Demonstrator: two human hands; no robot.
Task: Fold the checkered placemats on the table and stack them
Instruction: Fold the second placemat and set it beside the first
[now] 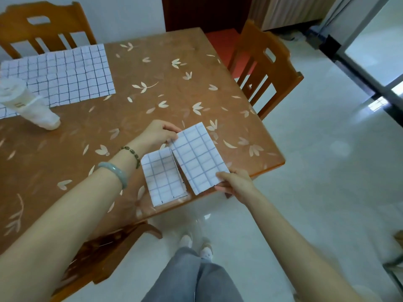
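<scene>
Left hand [158,132]: the grip is a pinch, thumb and fingers closed on the far corner of a folded checkered placemat [197,156], at its 11 o'clock. Right hand [236,183]: also a pinch, on the opposite near corner, at 5 o'clock.

Holding it by diagonal corners keeps the folded layers flat and taut, so the packet does not spring open as it is handled.

Held mat: over the near right corner of the desk [152,79], slanted, with its long axis running roughly 11 to 5. I cannot tell whether its underside touches the desk.

Second folded placemat [163,177]: flat on the desk just at 8 o'clock of the held one, close to the near desk edge, with nearly parallel long sides. The two edges meet or overlap slightly; the view does not settle which. It probably serves as the base of the stack, which would explain the held mat being brought alongside at a matching angle.

Unfolded placemat [65,75]: spread open well apart at 10 o'clock, near the far left chair [43,27], and not yet folded.

A lidded plastic cup [28,105] stands at its near left edge, on another strip of checkered cloth. It would need moving before that cloth is folded.

Judgement: stacking is in hand, with at least one mat left to fold.
</scene>
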